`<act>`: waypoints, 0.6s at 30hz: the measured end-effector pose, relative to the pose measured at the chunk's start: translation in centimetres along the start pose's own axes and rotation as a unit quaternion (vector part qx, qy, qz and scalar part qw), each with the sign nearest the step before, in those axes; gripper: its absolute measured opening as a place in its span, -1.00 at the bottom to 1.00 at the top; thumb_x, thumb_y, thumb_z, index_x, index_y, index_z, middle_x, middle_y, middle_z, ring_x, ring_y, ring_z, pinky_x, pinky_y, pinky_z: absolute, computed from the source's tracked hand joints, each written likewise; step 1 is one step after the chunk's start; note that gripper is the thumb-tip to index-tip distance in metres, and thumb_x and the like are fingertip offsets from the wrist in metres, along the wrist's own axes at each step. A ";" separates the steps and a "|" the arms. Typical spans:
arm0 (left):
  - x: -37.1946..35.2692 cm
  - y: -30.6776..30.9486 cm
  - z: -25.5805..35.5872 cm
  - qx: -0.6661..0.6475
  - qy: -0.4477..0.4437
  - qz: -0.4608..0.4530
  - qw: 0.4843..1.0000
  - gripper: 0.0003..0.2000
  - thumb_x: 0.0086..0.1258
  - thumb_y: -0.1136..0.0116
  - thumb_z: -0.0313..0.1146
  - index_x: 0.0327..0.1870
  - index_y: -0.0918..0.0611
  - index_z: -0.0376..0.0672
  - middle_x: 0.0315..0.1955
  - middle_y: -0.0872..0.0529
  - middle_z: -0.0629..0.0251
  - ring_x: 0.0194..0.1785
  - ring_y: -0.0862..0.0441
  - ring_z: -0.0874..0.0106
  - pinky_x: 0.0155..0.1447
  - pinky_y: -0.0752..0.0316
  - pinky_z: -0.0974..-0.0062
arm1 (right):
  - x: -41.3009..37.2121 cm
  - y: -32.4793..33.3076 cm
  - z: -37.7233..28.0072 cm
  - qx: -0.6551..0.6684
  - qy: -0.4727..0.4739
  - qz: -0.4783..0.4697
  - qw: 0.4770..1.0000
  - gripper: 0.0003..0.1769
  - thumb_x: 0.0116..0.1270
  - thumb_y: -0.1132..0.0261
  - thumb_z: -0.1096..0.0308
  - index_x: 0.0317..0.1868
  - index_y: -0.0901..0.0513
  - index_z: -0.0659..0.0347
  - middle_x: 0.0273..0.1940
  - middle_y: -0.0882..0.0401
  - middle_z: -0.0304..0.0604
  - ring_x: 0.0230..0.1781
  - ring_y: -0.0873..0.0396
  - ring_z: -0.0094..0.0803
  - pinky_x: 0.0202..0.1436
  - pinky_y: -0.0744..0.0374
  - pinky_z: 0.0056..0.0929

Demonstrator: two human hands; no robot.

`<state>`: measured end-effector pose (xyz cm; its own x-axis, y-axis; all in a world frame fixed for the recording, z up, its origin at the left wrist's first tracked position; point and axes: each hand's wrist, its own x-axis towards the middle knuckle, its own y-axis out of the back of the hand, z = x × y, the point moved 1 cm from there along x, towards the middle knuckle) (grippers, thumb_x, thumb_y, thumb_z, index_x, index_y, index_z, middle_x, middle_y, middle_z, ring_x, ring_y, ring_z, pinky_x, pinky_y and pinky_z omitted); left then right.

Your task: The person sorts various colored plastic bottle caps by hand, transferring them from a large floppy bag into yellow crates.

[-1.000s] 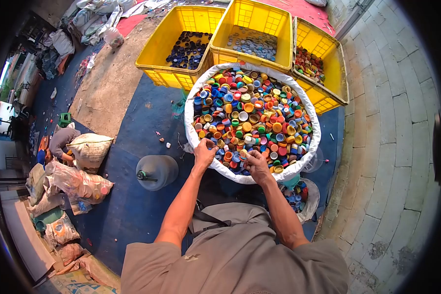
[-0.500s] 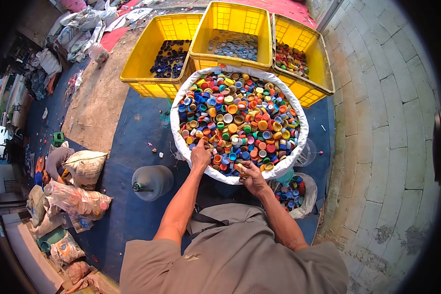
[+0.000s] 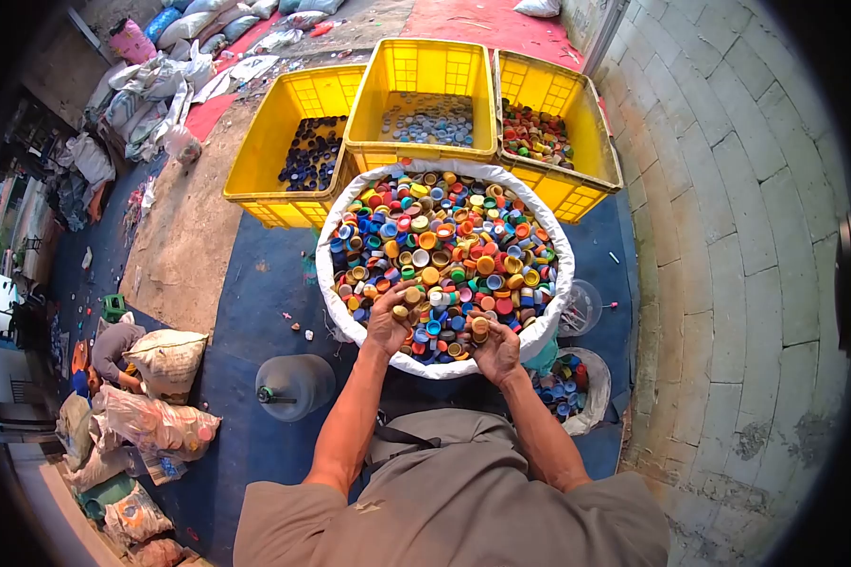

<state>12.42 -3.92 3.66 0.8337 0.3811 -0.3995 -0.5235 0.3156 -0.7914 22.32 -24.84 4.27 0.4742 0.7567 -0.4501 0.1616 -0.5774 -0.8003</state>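
Observation:
A round, white-rimmed sack point(image 3: 565, 250) full of mixed coloured bottle caps point(image 3: 444, 241) stands before me. Over its near left part, my left hand point(image 3: 386, 323) is curled palm up around a couple of gold bottle caps point(image 3: 412, 296). My right hand point(image 3: 498, 352) hovers at the near rim, fingers closed on gold bottle caps point(image 3: 480, 327) that look stacked together. Loose caps of many colours lie just beyond both hands.
Beyond the sack stand three yellow crates, holding dark blue caps point(image 3: 310, 156), pale caps point(image 3: 430, 123) and red-orange caps point(image 3: 536, 132). A clear jug point(image 3: 298, 387) is at left, a smaller cap sack point(image 3: 591, 397) at right. A block wall point(image 3: 719, 246) borders the right; another person point(image 3: 118, 350) crouches left.
My left hand has lifted from among the caps and turned up, showing gold caps in it. The right hand has turned too, its gold caps now plainer. My view has tilted up slightly.

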 end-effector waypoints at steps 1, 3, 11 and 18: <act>0.1 -0.6 -0.6 -0.027 0.024 -0.016 0.999 -0.68 0.41 -0.02 -0.39 0.14 -0.52 -0.27 -0.16 -0.68 0.22 -0.06 -0.68 0.37 -0.15 -0.66 0.55 | -0.2 -0.2 -0.6 0.008 0.010 0.004 1.000 -0.53 0.27 -0.03 0.29 0.16 -0.47 0.29 -0.12 -0.55 -0.08 -0.19 -0.55 -0.31 -0.03 -0.52 -0.32; 0.9 -0.5 -2.5 -0.018 0.031 -0.001 0.999 -0.67 0.40 0.00 -0.36 0.12 -0.52 -0.29 -0.09 -0.67 0.21 -0.06 -0.69 0.35 -0.07 -0.65 0.47 | -0.2 0.8 -1.1 0.017 0.030 0.002 0.999 -0.49 0.21 -0.06 0.30 0.19 -0.45 0.28 -0.01 -0.55 -0.06 -0.07 -0.59 -0.27 0.01 -0.53 -0.29; 1.8 -0.4 -9.3 -0.061 0.149 0.017 0.987 -0.71 0.42 0.01 -0.34 -0.01 -0.54 -0.38 -0.13 -0.65 0.08 -0.05 -0.62 0.25 0.10 -0.58 0.31 | -2.1 4.0 -0.7 0.061 0.051 0.063 0.995 -0.45 0.05 -0.10 0.45 0.15 -0.41 0.23 0.11 -0.48 0.00 0.05 -0.54 -0.16 0.11 -0.48 -0.19; 10.3 -9.7 -8.7 -0.044 0.127 0.051 0.990 -0.48 0.42 -0.05 -0.11 0.06 -0.36 -0.51 -0.01 -0.49 -0.09 0.07 -0.49 0.12 0.24 -0.46 0.25 | 2.4 2.8 -7.8 0.121 0.107 0.135 0.978 -0.62 0.07 0.00 0.45 -0.07 -0.42 0.43 0.08 -0.43 0.14 0.18 -0.40 0.06 0.40 -0.28 0.02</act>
<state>27.61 -10.64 3.16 0.8003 0.1726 -0.5742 -0.5994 0.2054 -0.7736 30.69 -27.05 4.02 0.6456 0.4907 -0.5851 -0.1921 -0.6372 -0.7464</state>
